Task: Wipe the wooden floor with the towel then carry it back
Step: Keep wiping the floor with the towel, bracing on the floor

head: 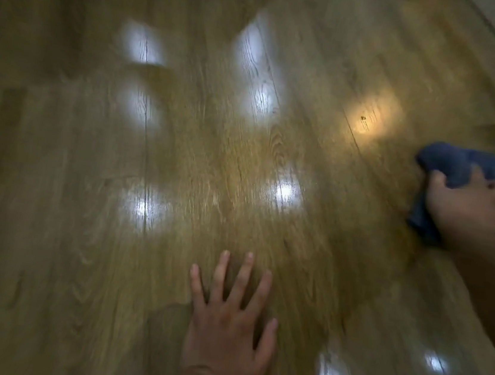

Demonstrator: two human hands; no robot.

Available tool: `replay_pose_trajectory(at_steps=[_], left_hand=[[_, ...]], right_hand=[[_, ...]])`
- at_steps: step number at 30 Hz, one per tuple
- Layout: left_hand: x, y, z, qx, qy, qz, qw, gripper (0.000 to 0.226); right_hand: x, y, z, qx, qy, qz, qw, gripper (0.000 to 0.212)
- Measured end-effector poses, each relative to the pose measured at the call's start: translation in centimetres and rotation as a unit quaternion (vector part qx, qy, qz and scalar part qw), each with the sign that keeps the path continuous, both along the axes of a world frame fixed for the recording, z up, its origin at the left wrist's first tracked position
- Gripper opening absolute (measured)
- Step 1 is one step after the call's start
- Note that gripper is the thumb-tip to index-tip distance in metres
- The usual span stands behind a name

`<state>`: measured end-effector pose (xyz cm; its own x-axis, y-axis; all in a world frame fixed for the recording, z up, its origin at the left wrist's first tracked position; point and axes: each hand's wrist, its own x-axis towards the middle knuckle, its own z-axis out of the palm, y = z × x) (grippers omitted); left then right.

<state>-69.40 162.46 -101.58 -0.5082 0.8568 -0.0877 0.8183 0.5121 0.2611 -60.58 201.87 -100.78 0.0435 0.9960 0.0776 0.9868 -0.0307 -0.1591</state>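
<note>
Resting flat with fingers spread, the left hand (228, 319) presses on the wooden floor (48, 225) near its lower edge, while the right hand (471, 211) grips the bunched blue towel (460, 166) against the floor by its right edge.

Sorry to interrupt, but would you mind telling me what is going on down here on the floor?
A person is wiping the wooden floor. Their right hand grips a bunched blue towel against the boards at the right edge of the view. Their left hand rests flat on the floor, fingers spread, nearer the camera. Bright lights reflect off the glossy boards. A small dark speck lies on the floor beyond the towel.
</note>
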Motion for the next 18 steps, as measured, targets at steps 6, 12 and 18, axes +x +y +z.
replay_pose_trajectory(at_steps=[6,12,18], left_hand=[[-0.2,0.2,-0.9,0.039,0.077,0.004,0.996,0.070],[-1.4,1.1,-1.8,0.142,0.184,0.040,0.972,0.031],[-0.7,0.4,-1.7,0.098,0.165,0.013,0.981,0.062]], right_hand=[[-21.1,-7.8,2.2,-0.081,0.013,0.254,0.964,0.068],[-31.1,-25.0,2.0,-0.104,-0.033,0.575,0.811,0.081],[-27.6,-17.3,1.6,-0.008,-0.031,0.682,0.731,0.058]])
